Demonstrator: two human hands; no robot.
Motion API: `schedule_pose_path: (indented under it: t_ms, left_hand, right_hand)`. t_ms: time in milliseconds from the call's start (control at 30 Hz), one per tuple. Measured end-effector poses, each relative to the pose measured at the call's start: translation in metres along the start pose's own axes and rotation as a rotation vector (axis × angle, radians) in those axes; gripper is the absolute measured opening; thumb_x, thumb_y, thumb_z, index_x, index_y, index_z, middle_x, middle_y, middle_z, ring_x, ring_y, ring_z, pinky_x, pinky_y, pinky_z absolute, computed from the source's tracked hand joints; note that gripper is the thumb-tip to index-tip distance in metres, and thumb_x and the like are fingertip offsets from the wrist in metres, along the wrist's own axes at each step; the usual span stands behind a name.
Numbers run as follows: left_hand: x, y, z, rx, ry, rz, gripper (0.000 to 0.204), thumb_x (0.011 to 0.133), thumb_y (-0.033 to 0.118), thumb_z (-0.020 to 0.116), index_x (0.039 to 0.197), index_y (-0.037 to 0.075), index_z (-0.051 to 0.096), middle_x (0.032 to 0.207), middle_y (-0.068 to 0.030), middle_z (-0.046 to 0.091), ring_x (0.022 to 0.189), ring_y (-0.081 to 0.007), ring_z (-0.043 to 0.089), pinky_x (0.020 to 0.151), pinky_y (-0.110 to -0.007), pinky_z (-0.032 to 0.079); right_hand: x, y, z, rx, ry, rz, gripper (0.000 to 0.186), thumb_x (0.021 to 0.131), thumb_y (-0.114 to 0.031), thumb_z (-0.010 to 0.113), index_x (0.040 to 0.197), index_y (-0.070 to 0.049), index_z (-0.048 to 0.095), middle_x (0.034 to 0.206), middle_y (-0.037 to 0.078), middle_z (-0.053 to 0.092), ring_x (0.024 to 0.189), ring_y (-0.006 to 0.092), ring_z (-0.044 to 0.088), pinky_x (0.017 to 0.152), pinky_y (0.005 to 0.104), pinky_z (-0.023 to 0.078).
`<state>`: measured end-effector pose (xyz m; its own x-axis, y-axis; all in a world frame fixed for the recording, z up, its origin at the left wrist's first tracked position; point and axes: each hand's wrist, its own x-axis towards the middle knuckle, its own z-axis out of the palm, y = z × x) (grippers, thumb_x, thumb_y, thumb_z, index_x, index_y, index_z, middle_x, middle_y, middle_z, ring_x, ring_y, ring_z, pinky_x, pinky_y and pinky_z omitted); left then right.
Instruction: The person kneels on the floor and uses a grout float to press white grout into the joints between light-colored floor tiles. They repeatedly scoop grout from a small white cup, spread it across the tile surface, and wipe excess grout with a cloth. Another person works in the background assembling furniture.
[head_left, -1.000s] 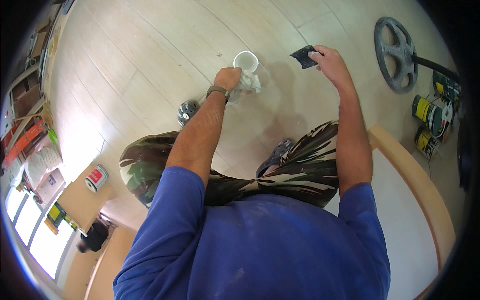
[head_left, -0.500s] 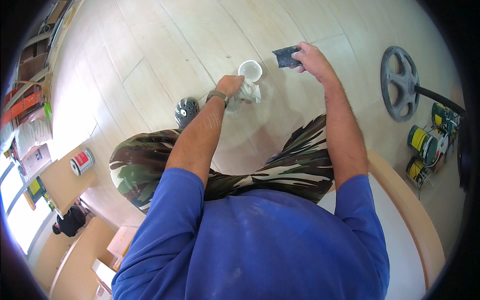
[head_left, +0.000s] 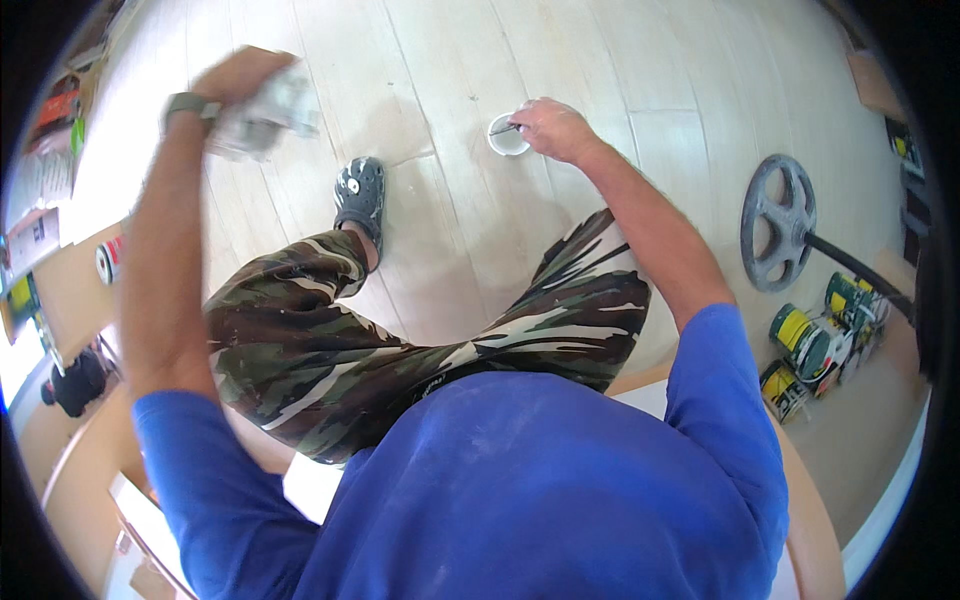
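Observation:
My right hand point(head_left: 556, 128) is closed at the rim of a small white tub point(head_left: 508, 147) that stands on the floor ahead of me. Its fingers grip a dark flat spreader point(head_left: 506, 128), seen almost edge-on and dipping into the tub's mouth. What the tub holds is hard to make out. Out at the far left, my left hand point(head_left: 243, 75) is raised and smeared by motion. A crumpled whitish cloth point(head_left: 270, 112) hangs from its closed fingers, well away from the tub.
My shod foot point(head_left: 360, 195) rests on the pale plank-patterned floor point(head_left: 440, 60). At right stands a grey spoked wheel-shaped base point(head_left: 778, 222) with a dark pole, near several green and yellow cans point(head_left: 800, 340). A red and white can point(head_left: 108, 260) and a person in dark clothes point(head_left: 78, 383) are at left.
My left hand has swung from beside the tub to the far left with the cloth. My right hand has brought the spreader from the right into the tub. The whole view has shifted somewhat.

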<state>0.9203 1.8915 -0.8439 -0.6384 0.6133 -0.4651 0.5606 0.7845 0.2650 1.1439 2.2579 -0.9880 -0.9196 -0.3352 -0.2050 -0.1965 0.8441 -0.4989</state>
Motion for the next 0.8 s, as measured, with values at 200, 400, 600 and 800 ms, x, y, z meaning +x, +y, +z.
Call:
schedule_pose_path:
  t_ms: [200,400,600,800]
  left_hand:
    - [-0.165,0.059,-0.095,-0.211,0.266,-0.229,0.034,0.091,0.024,0.045,0.105,-0.001,0.063,0.096,-0.0107,0.064,0.087,-0.0169,0.058,0.082,-0.028,0.045]
    - [-0.200,0.121,-0.045,-0.589,0.287,-0.399,0.036,0.092,0.029,0.049,0.106,-0.001,0.064,0.096,-0.0052,0.063,0.087,-0.0112,0.054,0.080,-0.025,0.042]
    - [-0.208,0.113,-0.037,-0.710,0.313,-0.478,0.039,0.092,0.032,0.049,0.106,-0.001,0.064,0.093,-0.0050,0.063,0.080,-0.0098,0.055,0.075,-0.023,0.044]
    - [-0.208,0.118,-0.035,-0.637,0.310,-0.443,0.040,0.092,0.033,0.048,0.108,0.000,0.064,0.096,-0.0057,0.063,0.087,-0.0117,0.056,0.080,-0.023,0.044]
  right_hand:
    - [0.021,-0.015,-0.015,-0.241,-0.097,-0.246,0.017,0.080,-0.010,0.050,0.086,-0.010,0.066,0.093,0.011,0.062,0.094,0.0293,0.058,0.082,0.0396,0.048]
    - [-0.015,0.011,-0.044,-0.082,-0.081,0.014,0.025,0.081,-0.008,0.049,0.103,-0.013,0.061,0.099,0.010,0.060,0.093,0.0292,0.059,0.082,0.0392,0.048]
    - [-0.021,0.039,-0.027,-0.025,-0.013,-0.064,0.026,0.082,-0.010,0.051,0.104,-0.012,0.063,0.100,0.012,0.060,0.092,0.0291,0.059,0.083,0.0391,0.048]
    - [-0.019,0.036,-0.029,-0.002,0.060,-0.008,0.027,0.082,-0.011,0.051,0.106,-0.012,0.063,0.102,0.011,0.060,0.093,0.0284,0.059,0.084,0.0385,0.048]
